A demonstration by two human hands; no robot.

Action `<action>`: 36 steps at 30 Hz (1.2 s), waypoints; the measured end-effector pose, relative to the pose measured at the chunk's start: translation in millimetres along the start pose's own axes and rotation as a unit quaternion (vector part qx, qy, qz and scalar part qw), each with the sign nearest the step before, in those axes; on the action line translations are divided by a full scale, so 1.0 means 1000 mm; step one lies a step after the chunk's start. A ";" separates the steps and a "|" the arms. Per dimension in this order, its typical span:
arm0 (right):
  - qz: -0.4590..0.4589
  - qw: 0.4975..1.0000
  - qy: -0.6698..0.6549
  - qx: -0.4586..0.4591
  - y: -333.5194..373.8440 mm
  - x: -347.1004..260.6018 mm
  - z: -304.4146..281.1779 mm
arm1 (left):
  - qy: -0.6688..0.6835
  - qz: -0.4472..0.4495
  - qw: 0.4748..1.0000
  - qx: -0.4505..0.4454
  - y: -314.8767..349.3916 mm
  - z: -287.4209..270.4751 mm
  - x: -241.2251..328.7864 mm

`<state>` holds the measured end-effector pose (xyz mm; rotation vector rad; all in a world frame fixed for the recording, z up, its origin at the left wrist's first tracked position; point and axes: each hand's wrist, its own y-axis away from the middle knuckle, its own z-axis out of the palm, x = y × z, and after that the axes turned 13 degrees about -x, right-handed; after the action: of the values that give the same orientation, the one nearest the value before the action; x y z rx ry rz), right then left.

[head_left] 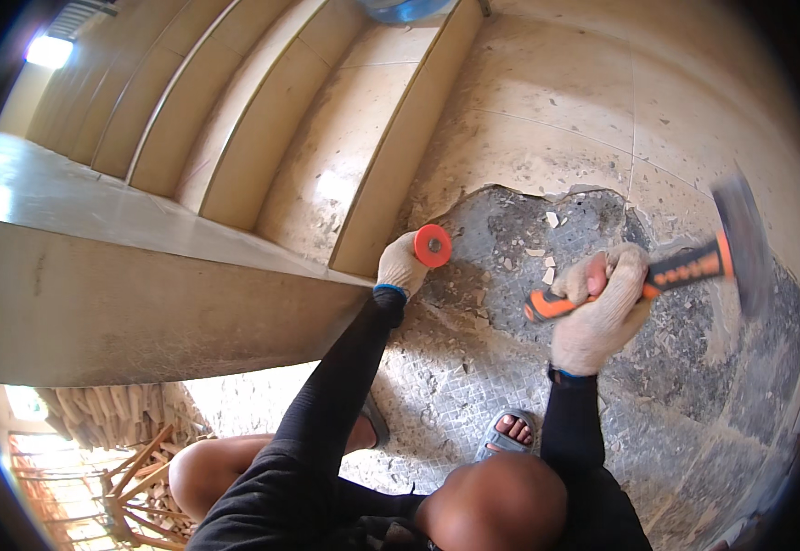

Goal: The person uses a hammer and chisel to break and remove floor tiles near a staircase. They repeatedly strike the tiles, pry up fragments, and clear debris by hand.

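Right hand [599,312] raises hammer [694,262]; left hand [402,264] grips chisel [432,246].

One head-worn fisheye view looks steeply down, close over the floor [529,110] and stairs [326,138].

Chipped tile floor [547,119], probably tile shards [549,220] on bare screed [510,248]

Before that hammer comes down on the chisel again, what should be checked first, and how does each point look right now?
1. Left hand gripping the chisel under its orange guard: ok.
2. Right hand closed on the hammer handle: ok.
3. Hammer head lined up with chisel: cannot tell, it is blurred.
4. Gloves on both hands: ok.
5. Foot protection: not ok, open sandal near loose tile chips.
6. Chisel tip placement: cannot tell, hidden.
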<state>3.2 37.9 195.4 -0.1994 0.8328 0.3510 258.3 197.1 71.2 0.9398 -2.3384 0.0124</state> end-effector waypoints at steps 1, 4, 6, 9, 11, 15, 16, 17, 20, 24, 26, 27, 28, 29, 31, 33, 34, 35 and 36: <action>-0.001 0.999 0.043 0.021 0.009 0.020 0.006 | 0.006 0.010 1.000 0.007 -0.001 -0.001 0.000; 0.275 0.869 0.394 -0.113 0.047 0.086 0.002 | 0.020 0.022 0.999 -0.021 0.000 0.003 0.002; 0.394 0.726 0.510 -0.241 0.061 0.108 -0.016 | 0.013 0.056 0.998 -0.028 0.002 0.009 0.003; 0.355 0.805 0.443 -0.171 0.054 0.091 -0.055 | -0.174 0.095 0.971 -0.136 0.017 0.031 0.006; 0.297 0.863 0.389 -0.125 0.040 0.062 -0.066 | -0.179 0.104 0.977 -0.054 0.022 0.038 0.006; 0.284 0.904 0.319 -0.027 0.019 0.007 -0.070 | -0.257 0.140 0.954 -0.071 0.025 0.041 0.006; 0.278 0.914 0.296 -0.001 0.019 0.000 -0.069 | -0.287 0.158 0.941 -0.083 0.026 0.040 0.007; 0.284 0.911 0.298 -0.004 0.018 -0.003 -0.068 | -0.282 0.154 0.944 -0.079 0.024 0.038 0.008; 0.321 0.901 0.292 0.011 0.029 -0.001 -0.073 | -0.218 0.123 0.964 -0.085 0.025 0.038 0.014; 0.389 0.850 0.354 -0.019 0.050 0.013 -0.082 | -0.128 0.090 0.987 -0.043 0.027 0.034 0.016; 0.381 0.852 0.356 -0.045 0.054 0.013 -0.081 | -0.091 0.071 0.992 -0.044 0.025 0.026 0.013; 0.378 0.852 0.357 -0.060 0.052 0.010 -0.078 | -0.080 0.072 0.993 -0.055 0.023 0.022 0.011; 0.361 0.859 0.360 -0.050 0.050 0.005 -0.074 | -0.067 0.071 0.994 -0.052 0.022 0.017 0.010; 0.344 0.865 0.362 -0.040 0.046 0.001 -0.068 | -0.049 0.076 0.994 -0.054 0.021 0.013 0.009; 0.289 0.905 0.309 -0.048 0.037 -0.010 -0.055 | -0.006 0.066 0.996 -0.061 0.016 0.003 0.004; 0.206 0.956 0.194 -0.082 0.029 -0.014 -0.042 | 0.027 0.064 0.995 -0.066 0.009 -0.003 0.000; 0.141 0.976 0.159 -0.052 0.028 -0.003 -0.034 | 0.038 0.063 0.995 -0.063 0.006 -0.003 -0.001; 0.115 0.983 0.136 -0.040 0.031 0.010 -0.028 | 0.046 0.052 0.995 -0.066 0.003 -0.004 -0.004; 0.087 0.989 0.114 -0.028 0.038 0.028 -0.023 | 0.045 0.051 0.995 -0.074 0.001 -0.005 -0.006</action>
<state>-9.5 71.8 158.0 -0.2221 1.0700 0.5224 263.3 202.6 72.1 0.7324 -2.2669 -0.0747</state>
